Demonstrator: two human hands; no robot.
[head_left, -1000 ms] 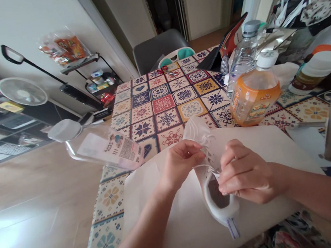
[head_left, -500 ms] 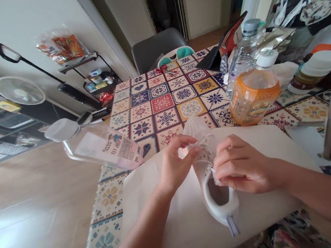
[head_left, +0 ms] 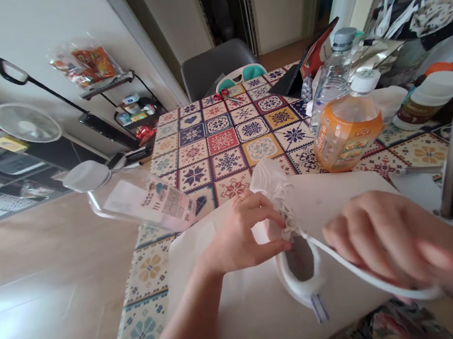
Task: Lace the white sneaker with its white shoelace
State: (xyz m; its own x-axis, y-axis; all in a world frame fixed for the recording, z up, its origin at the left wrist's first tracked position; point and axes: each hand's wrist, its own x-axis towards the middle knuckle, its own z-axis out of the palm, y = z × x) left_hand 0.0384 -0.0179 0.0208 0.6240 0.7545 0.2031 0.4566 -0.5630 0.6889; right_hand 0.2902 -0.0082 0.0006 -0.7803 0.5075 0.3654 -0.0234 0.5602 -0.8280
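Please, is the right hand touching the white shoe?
Apart. The head view shows the pale mat between the right hand and the shoe; a lace crosses the gap.

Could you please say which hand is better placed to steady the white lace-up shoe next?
Probably the left hand, its fingertips at the white lace-up shoe; the blurred right hand is farther away.

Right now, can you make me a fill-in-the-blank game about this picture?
1. A ____ shoe lies on a pale sheet.
2. The shoe's toe points ____ from the person.
3. A long lace stretches from the shoe toward the person's ____ hand.
4. The scissors have ____ handles.

Missing words: white; away; right; red.
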